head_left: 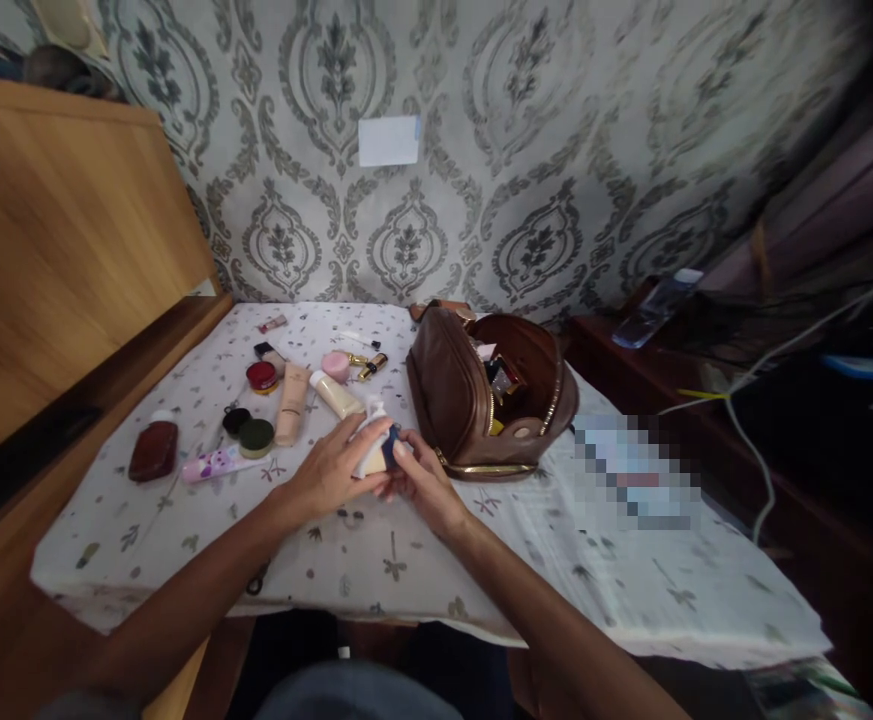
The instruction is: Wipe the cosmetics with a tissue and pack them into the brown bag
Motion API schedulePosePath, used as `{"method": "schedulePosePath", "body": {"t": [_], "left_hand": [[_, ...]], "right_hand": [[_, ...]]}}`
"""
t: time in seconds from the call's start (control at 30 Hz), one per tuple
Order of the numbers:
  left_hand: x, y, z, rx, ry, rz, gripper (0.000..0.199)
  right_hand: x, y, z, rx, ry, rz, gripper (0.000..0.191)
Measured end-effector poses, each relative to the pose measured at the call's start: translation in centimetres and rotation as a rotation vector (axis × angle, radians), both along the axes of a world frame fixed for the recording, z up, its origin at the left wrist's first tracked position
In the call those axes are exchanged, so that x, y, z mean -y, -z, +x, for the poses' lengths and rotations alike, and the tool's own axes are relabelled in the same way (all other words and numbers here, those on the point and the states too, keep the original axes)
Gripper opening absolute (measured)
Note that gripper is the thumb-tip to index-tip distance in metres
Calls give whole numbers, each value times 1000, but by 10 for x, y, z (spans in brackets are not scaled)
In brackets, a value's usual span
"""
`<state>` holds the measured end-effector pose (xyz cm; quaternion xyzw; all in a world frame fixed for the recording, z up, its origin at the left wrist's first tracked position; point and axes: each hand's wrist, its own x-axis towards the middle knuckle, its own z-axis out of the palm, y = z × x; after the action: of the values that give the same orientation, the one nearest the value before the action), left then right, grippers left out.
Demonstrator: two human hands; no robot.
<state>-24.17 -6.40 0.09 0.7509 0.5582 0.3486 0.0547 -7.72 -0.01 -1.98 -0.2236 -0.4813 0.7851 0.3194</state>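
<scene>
Between my hands, over the middle of the cloth, is a small white bottle (pixel 376 452) with a dark blue patch, partly covered by fingers. My left hand (pixel 335 465) is wrapped round its left side. From the right, my right hand (pixel 428 485) pinches it, thumb on the blue part. Just beyond lies a cream tube (pixel 335 394) with a white cap. A beige tube (pixel 292 402) rests left of it. To the right of my hands stands a brown leather cosmetic bag (pixel 443 385), unzipped, with several small items inside.
On the patterned cloth (pixel 391 570) lie a brown bottle (pixel 154 450), a purple floral tube (pixel 218 464), a green round lid (pixel 256 437), a red jar (pixel 262 377), a pink jar (pixel 335 366) and a gold lipstick (pixel 373 367). A wooden panel (pixel 68 200) borders the left; a white cable (pixel 758 460) hangs right.
</scene>
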Motion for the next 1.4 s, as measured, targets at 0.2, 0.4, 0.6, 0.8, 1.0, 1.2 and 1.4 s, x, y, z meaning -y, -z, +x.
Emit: {"method": "schedulePosePath", "body": {"t": [0.2,0.4,0.6,0.8,1.0,1.2,1.4], "left_hand": [[1,-10,-1,324,-34,-70,52],[-1,-3,1,90,26,137,34],[-1,4,0,-77,13,147,58],[0,-8,-2,350,-13,-6,51],[2,-10,0,198,25,79,35],[4,-6,3,-154,129,328,49],[8,2,14,26,7,313,61]], "right_hand": [[1,-7,1,-87,-4,2,47],[2,-5,-2,-52,-31,-94,52],[0,0,-6,-49,-19,-98,55],[2,-1,-4,-32,-51,-6,51],[4,-2,-2,-67,-29,-51,50],[7,-9,-3,-148,68,-164,44],[9,-25,8,-247,92,-116,46]]}}
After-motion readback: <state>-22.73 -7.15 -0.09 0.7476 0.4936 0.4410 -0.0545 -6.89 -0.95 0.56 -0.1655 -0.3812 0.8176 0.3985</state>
